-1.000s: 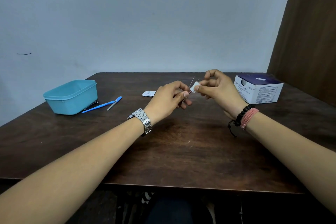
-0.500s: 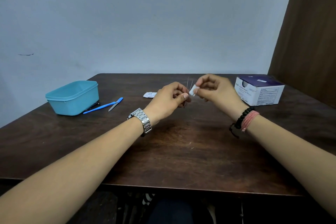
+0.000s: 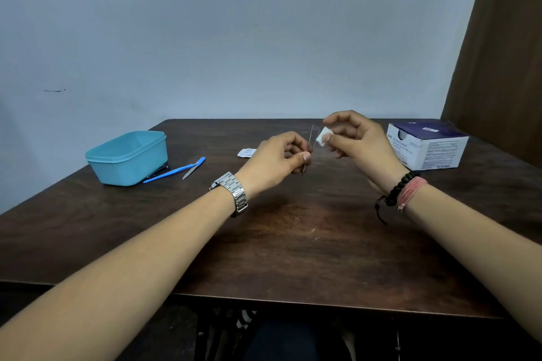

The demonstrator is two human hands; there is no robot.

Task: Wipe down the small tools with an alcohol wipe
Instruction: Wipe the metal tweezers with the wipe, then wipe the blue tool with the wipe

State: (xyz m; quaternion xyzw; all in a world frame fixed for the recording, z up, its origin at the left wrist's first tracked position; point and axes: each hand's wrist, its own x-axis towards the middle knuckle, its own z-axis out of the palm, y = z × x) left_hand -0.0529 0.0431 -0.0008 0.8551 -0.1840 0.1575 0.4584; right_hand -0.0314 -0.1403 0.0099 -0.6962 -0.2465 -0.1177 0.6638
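My left hand [image 3: 278,157] pinches a thin metal pair of tweezers [image 3: 310,141] near its base, the two prongs pointing up above the table's middle. My right hand [image 3: 356,141] grips a small folded white alcohol wipe [image 3: 322,135] between thumb and fingers, just right of the prong tips and close to the right prong; contact cannot be told. A blue-handled scalpel [image 3: 173,171] and a small blue-handled metal tool [image 3: 194,167] lie on the table to the left.
A teal plastic tub [image 3: 129,157] stands at the left, with a dark thin tool [image 3: 158,171] at its foot. A torn white wipe wrapper [image 3: 246,152] lies behind my left hand. A white and purple box [image 3: 428,145] sits at the right of the dark wooden table [image 3: 293,243].
My right hand has drawn the wipe up along the tweezers from near my left fingertips to the prong tips. My left hand has stayed almost still.
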